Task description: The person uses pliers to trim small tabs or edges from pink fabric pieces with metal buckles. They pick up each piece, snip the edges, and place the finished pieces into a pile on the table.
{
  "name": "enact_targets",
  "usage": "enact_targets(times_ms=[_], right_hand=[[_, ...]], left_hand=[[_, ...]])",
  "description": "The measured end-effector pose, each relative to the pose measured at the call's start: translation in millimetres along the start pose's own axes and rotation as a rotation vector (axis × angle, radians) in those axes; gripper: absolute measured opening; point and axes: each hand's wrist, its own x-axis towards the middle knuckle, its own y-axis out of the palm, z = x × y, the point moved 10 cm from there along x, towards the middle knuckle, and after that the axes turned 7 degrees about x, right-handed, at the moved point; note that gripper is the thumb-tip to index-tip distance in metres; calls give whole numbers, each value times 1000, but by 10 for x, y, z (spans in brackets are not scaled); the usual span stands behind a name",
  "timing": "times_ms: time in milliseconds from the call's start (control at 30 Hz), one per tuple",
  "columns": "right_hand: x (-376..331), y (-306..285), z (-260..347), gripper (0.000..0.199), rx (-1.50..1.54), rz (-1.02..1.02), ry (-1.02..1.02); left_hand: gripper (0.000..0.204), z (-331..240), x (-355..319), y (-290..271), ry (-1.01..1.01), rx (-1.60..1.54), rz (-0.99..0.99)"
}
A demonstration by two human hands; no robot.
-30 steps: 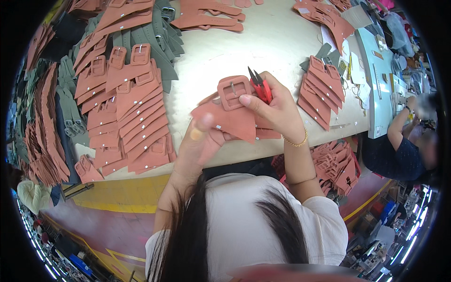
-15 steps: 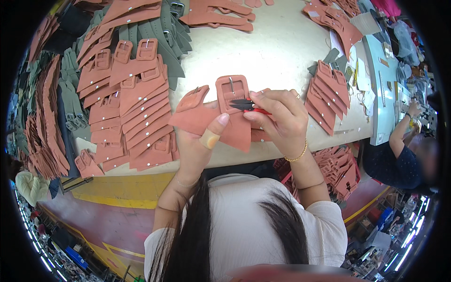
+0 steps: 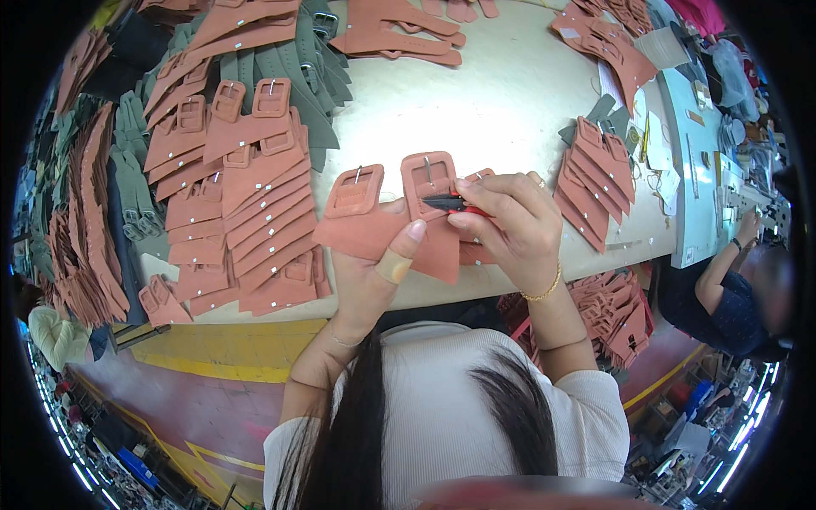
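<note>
Above the table's front edge, my left hand (image 3: 371, 270) grips a terracotta leather piece (image 3: 361, 234) that carries two covered square buckles with metal prongs. The thumb, wrapped in a tan bandage, presses on its front and the fingers are behind it. In my right hand (image 3: 510, 217) are small thread snippers (image 3: 446, 202) with dark blades and red handles. Their tips lie at the lower opening of the right-hand buckle (image 3: 427, 178). Whether the blades touch thread is too small to tell. Part of the leather passes behind my right fingers.
Overlapping buckled terracotta pieces (image 3: 268, 212) cover the table's left, beside green straps (image 3: 132, 187). A smaller stack (image 3: 595, 183) lies at right, and more straps (image 3: 399, 38) lie at the far edge. Below the table is a heap of pieces (image 3: 608, 314). A co-worker's arm (image 3: 722, 268) shows at far right.
The leather piece has shifted slightly down and right, and its left buckle has turned to face me more. Both hands moved with it, and the snippers remain at the right-hand buckle.
</note>
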Motion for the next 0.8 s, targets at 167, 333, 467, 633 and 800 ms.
enact_targets(times_ms=[167,333,467,633,800], right_hand=[[8,8,-43,31,40,42,-1],[-4,29,-86,35,81,118,45],[-26,37,-108,34,101,88,66],[-73,56,-112,33,108,44,37],[-99,-26,-312,33,354,-117,217]], left_hand=[[29,-45,-13,-5,22,37,6],[29,-1,-14,14,-2,92,55],[28,25,-31,35,3,114,60],[27,30,-19,46,17,139,72],[37,12,-1,70,27,86,96]])
